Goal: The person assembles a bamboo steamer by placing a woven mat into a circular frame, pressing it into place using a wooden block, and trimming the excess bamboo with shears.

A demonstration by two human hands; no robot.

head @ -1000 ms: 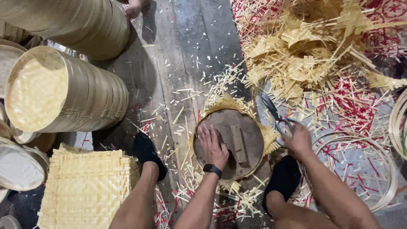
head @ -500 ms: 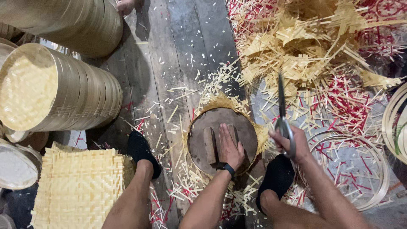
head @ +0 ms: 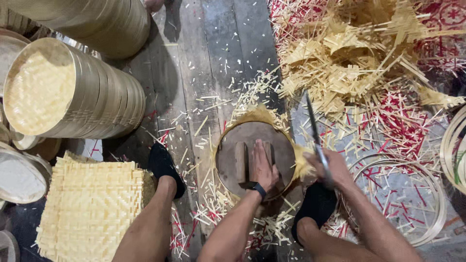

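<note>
- Left hand [head: 262, 166] lies flat, fingers together, pressing on the round wooden block [head: 255, 157] between the 2 black shoes [head: 165, 166].
- Woven bamboo fringe [head: 259, 115] pokes out around the block's rim.
- Right hand [head: 331, 168] is fisted round the knife [head: 315, 135], blade pointing away, just beside the block.
- Bamboo offcuts [head: 359, 68] are heaped beyond.

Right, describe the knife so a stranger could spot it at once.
Start at the round dark wooden block on the plank floor, between the person's feet. At its right edge, the right hand holds the knife: a long, thin, dark blade pointing away, the only metal among pale bamboo offcuts.
</note>
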